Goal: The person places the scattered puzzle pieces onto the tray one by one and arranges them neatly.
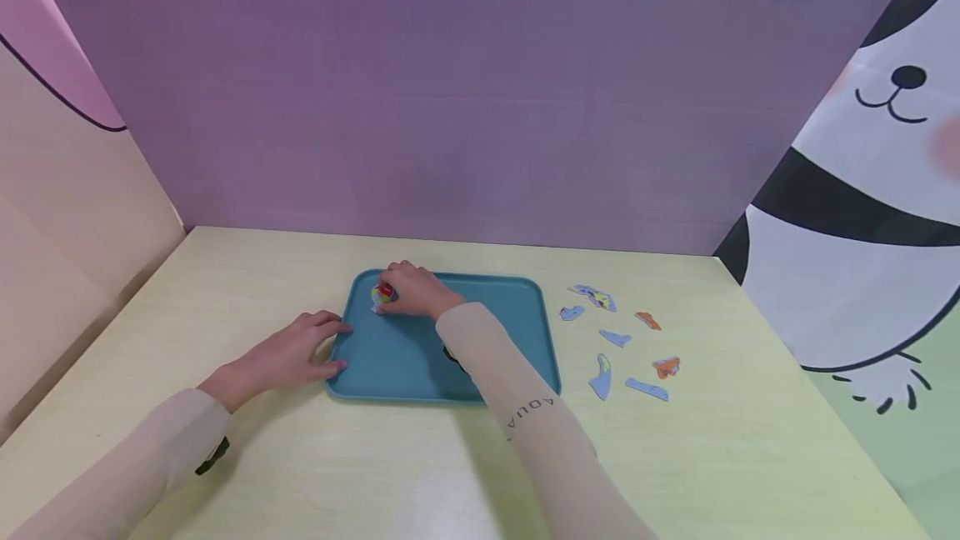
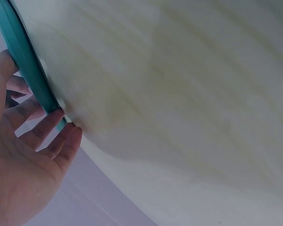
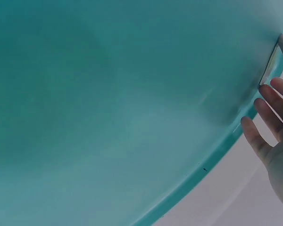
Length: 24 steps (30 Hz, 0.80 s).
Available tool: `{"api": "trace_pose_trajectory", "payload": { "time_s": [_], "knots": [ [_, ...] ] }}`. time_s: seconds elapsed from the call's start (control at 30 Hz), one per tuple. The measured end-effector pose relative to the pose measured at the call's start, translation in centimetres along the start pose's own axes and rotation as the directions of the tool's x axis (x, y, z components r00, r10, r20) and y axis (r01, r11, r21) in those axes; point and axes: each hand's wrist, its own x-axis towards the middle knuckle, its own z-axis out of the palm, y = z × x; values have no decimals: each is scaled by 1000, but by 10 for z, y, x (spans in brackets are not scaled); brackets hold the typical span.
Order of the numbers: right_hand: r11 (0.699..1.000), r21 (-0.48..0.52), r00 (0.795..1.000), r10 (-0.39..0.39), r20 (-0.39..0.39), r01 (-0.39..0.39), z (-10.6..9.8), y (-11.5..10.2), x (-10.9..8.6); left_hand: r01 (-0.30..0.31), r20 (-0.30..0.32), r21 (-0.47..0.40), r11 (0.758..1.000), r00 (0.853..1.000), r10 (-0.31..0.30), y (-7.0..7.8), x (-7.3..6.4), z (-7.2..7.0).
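A blue rectangular tray (image 1: 405, 365) lies on the table. My right hand (image 1: 417, 290) reaches over its back left corner and holds a small puzzle piece (image 1: 378, 298) with red and pale colours. In the right wrist view the thumb and fingertips grip this puzzle piece (image 3: 270, 63) by opposite ends, close by the tray's rim (image 3: 198, 174). My left hand (image 1: 288, 354) rests against the tray's left edge, thumb and fingers spread apart. Its fingertips touch the rim (image 2: 26, 59) in the left wrist view.
Several loose puzzle pieces lie right of the tray, among them a patterned piece (image 1: 596, 297), an orange piece (image 1: 667, 367) and a long blue piece (image 1: 647, 389). A purple wall (image 1: 465, 107) stands behind the table (image 1: 360, 473). My right forearm crosses over the tray.
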Motion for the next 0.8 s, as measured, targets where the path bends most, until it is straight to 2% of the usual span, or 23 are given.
{"api": "trace_pose_trajectory", "payload": {
  "time_s": [0.47,0.8],
  "knots": [
    [999,-44,1000,-26,-12,26,-8,3,-6,-3,7,-5,1000,1000,3,4,0,-3],
    [998,-27,999,-51,-8,51,-10,6,-13,-2,8,-9,1000,1000,2,2,0,-3]
  ]
}}
